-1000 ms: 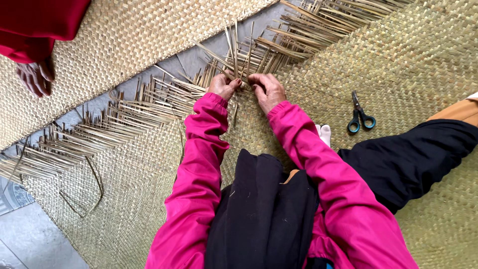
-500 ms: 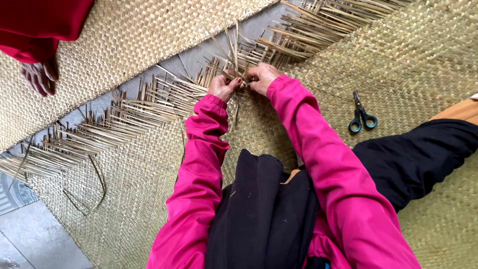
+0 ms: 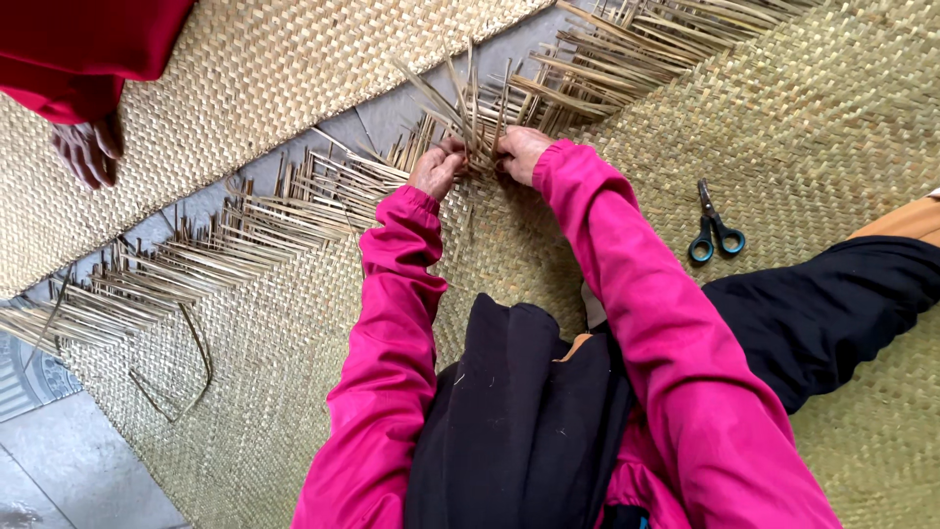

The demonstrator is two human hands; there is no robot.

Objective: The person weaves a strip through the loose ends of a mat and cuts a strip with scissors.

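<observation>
A bunch of loose straw strips (image 3: 468,103) stands up from the frayed edge of a woven mat (image 3: 832,108), near the top middle of the view. Both hands meet at the base of that bunch. The left hand (image 3: 438,167) has its fingers curled and pinches the strips from the left. The right hand (image 3: 520,152) is closed on the same strips from the right, its fingers bent inward, close beside the left hand; whether the two hands touch cannot be told. Both arms wear bright pink sleeves (image 3: 392,323), and a black garment (image 3: 519,421) lies over the lap below them. The mat spreads under the person and out to the right, pale yellow-green, with a long fringe (image 3: 196,264) of unwoven strips running along its edge from lower left to upper right. A pair of scissors (image 3: 713,227) with blue handles lies on the mat to the right of the right arm, well apart from the hands. Beyond the fringe, across a strip of grey floor (image 3: 78,460), lies a second mat (image 3: 255,69). At the upper left, another person's hand (image 3: 86,149) hangs over that second mat beneath a red garment (image 3: 88,44).
</observation>
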